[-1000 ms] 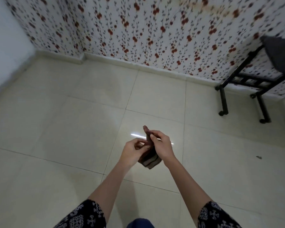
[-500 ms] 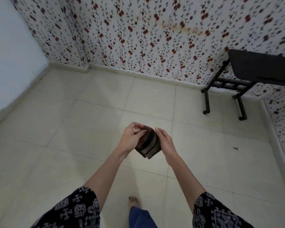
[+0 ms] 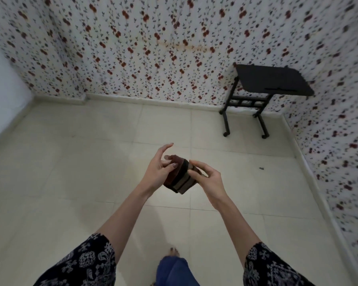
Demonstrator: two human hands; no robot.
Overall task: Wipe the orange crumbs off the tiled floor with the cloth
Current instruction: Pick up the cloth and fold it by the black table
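- Covering the lower field, the tiled floor [image 3: 70,182] is cream and glossy with thin grout lines. Flowered wallpaper [image 3: 153,48] rises at 12 and 3 o'clock, and a plain white wall [image 3: 4,79] at 9 o'clock.
- A pale skirting [image 3: 153,101] edges the floor below the wallpaper. A black side table [image 3: 273,81] stands at 1 o'clock against the wallpaper, well apart from the hands. A dark speck [image 3: 261,168] lies on the floor at 3 o'clock of the cloth. Open floor extends from 9 to 12 o'clock.
- The cloth [image 3: 182,178] is folded, striped brown and tan, and held in the air above the floor at frame centre.
- The left grip [image 3: 159,172] pinches the cloth's left side between thumb and lower fingers, with the forefinger raised clear.
- The right grip [image 3: 209,178] curls its fingers onto the cloth's right edge, pinching it.
- A bare foot [image 3: 174,251] rests on the floor at 6 o'clock.
- Change from half a second ago: the left forefinger has lifted off the cloth. The view has tilted up, so more wallpaper shows. Both grips still hold the cloth.
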